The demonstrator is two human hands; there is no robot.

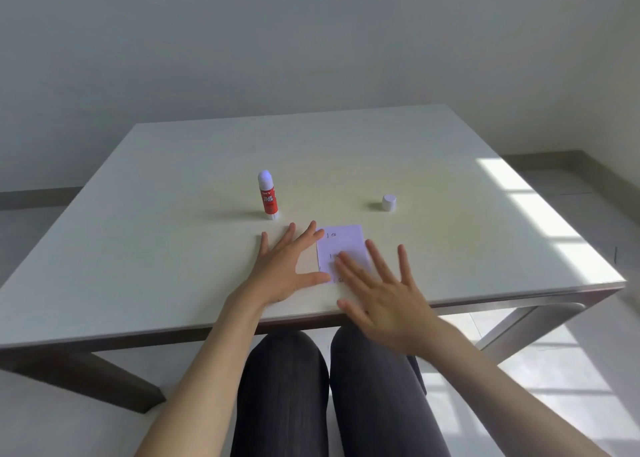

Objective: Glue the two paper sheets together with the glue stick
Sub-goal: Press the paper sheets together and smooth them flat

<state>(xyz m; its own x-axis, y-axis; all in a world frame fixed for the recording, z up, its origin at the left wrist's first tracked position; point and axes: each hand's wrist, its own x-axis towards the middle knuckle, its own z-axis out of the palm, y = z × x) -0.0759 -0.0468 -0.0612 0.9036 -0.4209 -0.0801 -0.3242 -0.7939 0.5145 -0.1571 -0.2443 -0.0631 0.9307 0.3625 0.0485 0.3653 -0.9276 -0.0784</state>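
Note:
A small white paper sheet (343,243) with faint print lies flat near the table's front edge; I cannot tell whether a second sheet lies under it. My left hand (289,268) rests flat on the table at the paper's left edge, its thumb and index fingertip touching the paper. Fingers spread, my right hand (384,294) lies over the paper's lower right part and looks slightly blurred. A red glue stick (267,195) stands upright behind my left hand, uncapped, its white glue tip exposed. Its white cap (388,203) sits apart to the right.
The pale table (173,231) has its front edge close to my body, with my dark-trousered legs below it. A sunlit patch falls on the table's right side. A plain wall stands behind.

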